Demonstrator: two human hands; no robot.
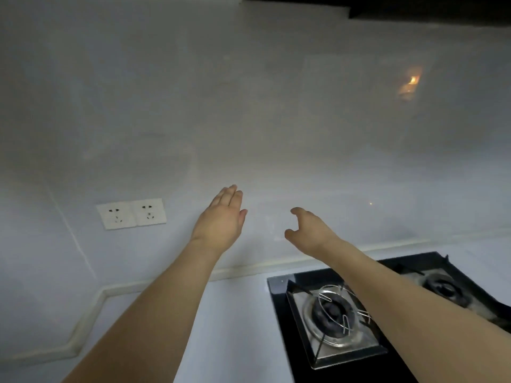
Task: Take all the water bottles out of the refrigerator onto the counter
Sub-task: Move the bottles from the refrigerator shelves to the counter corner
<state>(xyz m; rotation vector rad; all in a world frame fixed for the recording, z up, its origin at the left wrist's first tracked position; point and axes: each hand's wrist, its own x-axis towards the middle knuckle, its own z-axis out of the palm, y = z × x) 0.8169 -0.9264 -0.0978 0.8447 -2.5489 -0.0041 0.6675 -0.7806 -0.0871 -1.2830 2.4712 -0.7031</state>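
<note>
Looking down from the head cam, both bare arms reach forward over the counter (235, 313), running from the bottom edge up toward the middle of the frame. The left hand (221, 219) sits just left of centre, back of the hand facing the camera, fingers straight and held together, pointing up toward the wall (249, 106). It holds nothing. The right hand (309, 230) is just right of centre, fingers loosely curled with the thumb spread out to the left, a gap between thumb and fingers, also holding nothing. The two hands are near each other but not touching, and neither looks to be touching the wall, though that's hard to judge from this angle.

The counter is pale and fills the lower left and lower middle. A black gas stove (279, 299) takes up the lower right, with one burner (331, 313) under a wire pot stand right beside the right forearm, and a second burner (442, 288) further right. A double wall socket (131, 213) sits at middle left, well to the left of the left hand. There's an orange light reflection (412, 81) on the glossy wall at upper right.

No bottles or fridge show up anywhere in this view, so I can't tell where they are or which way they point.
</note>
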